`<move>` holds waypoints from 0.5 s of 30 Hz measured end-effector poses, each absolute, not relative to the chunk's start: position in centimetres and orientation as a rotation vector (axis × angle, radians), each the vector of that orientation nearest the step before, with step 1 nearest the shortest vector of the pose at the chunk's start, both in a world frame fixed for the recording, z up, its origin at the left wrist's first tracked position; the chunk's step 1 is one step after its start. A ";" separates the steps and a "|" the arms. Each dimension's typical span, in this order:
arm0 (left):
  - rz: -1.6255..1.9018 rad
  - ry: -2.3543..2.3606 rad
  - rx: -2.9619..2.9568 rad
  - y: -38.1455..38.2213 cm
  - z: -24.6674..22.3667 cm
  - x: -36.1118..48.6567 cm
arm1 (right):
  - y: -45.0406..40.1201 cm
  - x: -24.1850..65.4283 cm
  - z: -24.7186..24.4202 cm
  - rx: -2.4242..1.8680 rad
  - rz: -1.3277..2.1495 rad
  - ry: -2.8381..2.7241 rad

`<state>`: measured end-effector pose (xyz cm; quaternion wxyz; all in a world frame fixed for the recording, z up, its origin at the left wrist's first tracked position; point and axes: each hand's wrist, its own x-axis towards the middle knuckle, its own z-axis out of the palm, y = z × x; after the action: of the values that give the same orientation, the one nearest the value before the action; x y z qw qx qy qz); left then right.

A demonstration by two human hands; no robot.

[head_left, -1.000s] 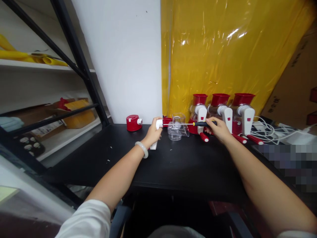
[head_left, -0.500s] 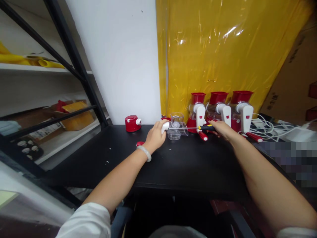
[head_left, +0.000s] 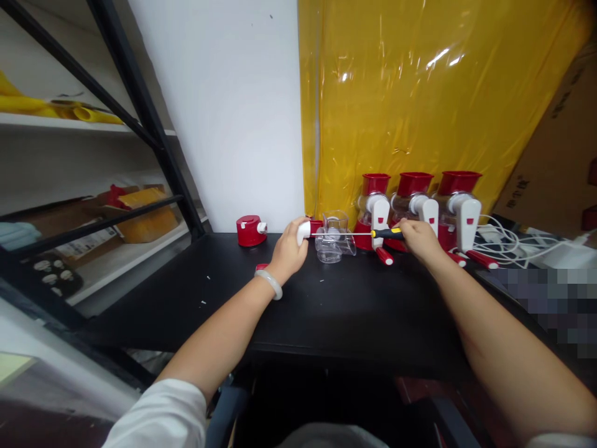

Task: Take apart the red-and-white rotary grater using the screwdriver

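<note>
Smooth metal screwdriver shaft (head_left: 349,234), glossy clear plastic housing (head_left: 330,254), matt tabletop (head_left: 354,311)

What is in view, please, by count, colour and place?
Screwdriver: 1, black and yellow, right of centre
White part: 1, white, centre
Clear part: 1, transparent, behind the screwdriver
Red piece: 1, red, beside the clear part
Red unit: 1, red and white, left
Machines: 3, red, white and clear, back right
Cables: several, white, far right
Scraps: several, white, table
Table: 1, black, below
Sheet: 1, yellow, behind the machines
Panel: 1, white, back left
Rack: 1, black, far left
Carton: 1, brown, far right
Bracelet: 1, pale, left wrist
Left hand: 1, bare, on the white part
Right hand: 1, bare, on the screwdriver
</note>
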<state>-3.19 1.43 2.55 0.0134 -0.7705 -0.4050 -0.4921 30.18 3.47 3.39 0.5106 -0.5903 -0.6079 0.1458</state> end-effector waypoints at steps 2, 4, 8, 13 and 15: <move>-1.563 -1.284 -2.418 1.6 2.7 -3.3 | 2.9 29.9 3.8 -1.387 0.278 -1.482; -1.590 -1.298 -2.445 1.7 2.8 -3.4 | 2.5 29.7 4.0 -1.361 0.220 -1.485; -1.635 -1.354 -2.523 2.2 2.9 -3.7 | 1.9 29.4 4.1 -1.347 0.179 -1.481; -1.736 -1.634 -2.662 3.0 2.4 -3.9 | 1.5 29.0 3.9 -1.333 0.120 -1.482; -1.788 -1.696 -2.684 3.3 2.1 -3.8 | 1.5 28.8 3.7 -1.320 0.101 -1.480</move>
<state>-3.83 3.25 2.08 -0.2484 -0.7134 -0.4509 -0.4754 28.81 1.48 3.74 0.5464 -0.5567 -0.6243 0.0428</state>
